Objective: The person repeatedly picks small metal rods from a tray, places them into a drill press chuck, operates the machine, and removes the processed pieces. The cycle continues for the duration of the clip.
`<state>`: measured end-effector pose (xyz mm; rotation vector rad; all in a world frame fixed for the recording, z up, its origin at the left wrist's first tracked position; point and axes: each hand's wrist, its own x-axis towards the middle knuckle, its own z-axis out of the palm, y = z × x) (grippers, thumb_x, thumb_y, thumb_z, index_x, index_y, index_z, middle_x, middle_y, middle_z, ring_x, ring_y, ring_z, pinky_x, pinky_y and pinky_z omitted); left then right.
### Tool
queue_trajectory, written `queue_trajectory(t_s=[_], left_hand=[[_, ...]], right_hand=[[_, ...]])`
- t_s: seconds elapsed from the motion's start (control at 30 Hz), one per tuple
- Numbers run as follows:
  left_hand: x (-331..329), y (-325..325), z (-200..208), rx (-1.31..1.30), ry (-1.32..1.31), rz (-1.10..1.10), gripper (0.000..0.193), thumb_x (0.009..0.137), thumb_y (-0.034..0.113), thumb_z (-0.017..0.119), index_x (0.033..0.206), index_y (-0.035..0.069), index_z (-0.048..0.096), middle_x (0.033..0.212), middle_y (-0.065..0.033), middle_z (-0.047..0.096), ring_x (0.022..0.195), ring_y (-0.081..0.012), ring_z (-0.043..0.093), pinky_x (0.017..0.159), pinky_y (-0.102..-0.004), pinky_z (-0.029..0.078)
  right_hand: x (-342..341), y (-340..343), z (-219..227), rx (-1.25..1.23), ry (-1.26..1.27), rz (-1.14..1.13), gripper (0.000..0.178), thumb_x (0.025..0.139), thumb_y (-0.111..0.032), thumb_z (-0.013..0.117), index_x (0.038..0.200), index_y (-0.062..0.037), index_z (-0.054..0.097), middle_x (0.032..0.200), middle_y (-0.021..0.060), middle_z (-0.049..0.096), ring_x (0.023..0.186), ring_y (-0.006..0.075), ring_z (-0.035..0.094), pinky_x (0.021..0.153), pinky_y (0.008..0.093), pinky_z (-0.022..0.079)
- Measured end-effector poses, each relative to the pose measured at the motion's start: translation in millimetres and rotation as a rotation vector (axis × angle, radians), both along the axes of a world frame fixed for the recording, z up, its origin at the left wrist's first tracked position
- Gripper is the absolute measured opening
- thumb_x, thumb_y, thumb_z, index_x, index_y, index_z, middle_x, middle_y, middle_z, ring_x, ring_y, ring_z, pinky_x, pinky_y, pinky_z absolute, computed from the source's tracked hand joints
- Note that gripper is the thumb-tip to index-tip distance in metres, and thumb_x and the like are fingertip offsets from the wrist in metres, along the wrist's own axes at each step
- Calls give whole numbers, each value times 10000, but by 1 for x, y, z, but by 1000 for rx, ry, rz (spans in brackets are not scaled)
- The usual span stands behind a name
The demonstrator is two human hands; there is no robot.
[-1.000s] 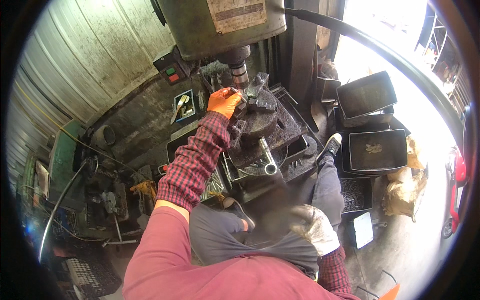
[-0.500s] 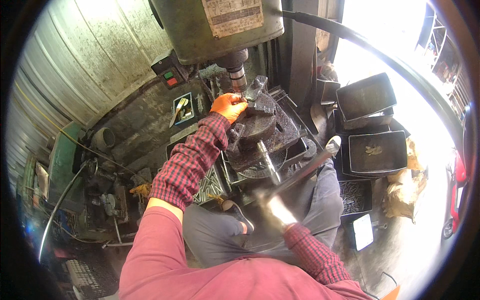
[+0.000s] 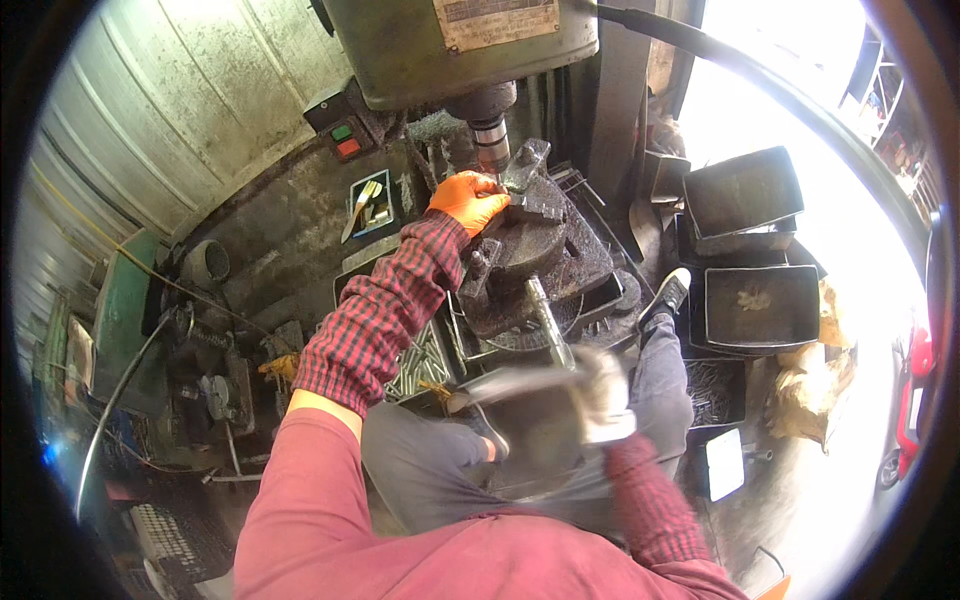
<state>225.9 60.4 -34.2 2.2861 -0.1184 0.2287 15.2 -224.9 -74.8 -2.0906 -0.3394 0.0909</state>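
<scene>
Below the drill chuck [image 3: 490, 138], my left hand [image 3: 470, 203], in an orange glove, pinches at the jaws of a dark, grimy vise [image 3: 520, 255]. Its fingertips close around something too small and hidden to name. A bright steel screw shaft [image 3: 549, 322] runs from the vise toward me. At its near end is a long vise handle [image 3: 510, 384], blurred by motion, with a thicker knob at its left end. My right hand [image 3: 603, 398], in a whitish glove and also blurred, is closed around the handle's right end.
A green drill press head [image 3: 460, 65] hangs above, and a switch box [image 3: 345, 138] is on its left. A small tray [image 3: 385, 215] holds a brush. Metal rods [image 3: 420, 365] lie beneath my left forearm. Black bins [image 3: 760, 308] stand at the right.
My right hand has moved right and slightly up, swinging the vise handle round so its knobbed end lies to the left instead of upper right. My left hand stays at the jaws.
</scene>
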Motion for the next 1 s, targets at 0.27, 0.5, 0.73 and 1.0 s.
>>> queue_trajectory(t_s=[0.27,0.5,0.73,1.0], left_hand=[[1,0,3,-18,4,-8,204,870,170,816,990,10,772,956,-49,722,933,-150,700,831,-294,530],[-5,0,10,-111,52,-44,466,877,210,827,1247,-27,671,1079,-89,741,973,-122,680,872,-294,535],[-113,62,12,-756,-251,5,474,940,59,731,1390,6,590,1305,-86,653,1115,-133,615,955,-282,507],[-149,194,-60,-16,-270,799,629,894,330,782,1435,89,569,1390,-200,569,1273,-313,583,1045,-430,483]], right_hand=[[-13,-9,102,554,81,538,732,733,-408,817,1322,-30,603,1197,154,670,1136,313,614,1054,459,445],[38,-58,118,-963,-994,183,409,723,-141,711,1117,-45,654,994,108,667,1096,295,650,1233,546,320],[73,-78,46,-629,-1127,-138,197,752,-181,773,922,-145,680,753,56,549,866,273,604,1100,570,456],[58,-78,21,-717,-899,-164,150,660,-213,806,760,-151,713,756,82,625,895,307,636,1106,542,432]])
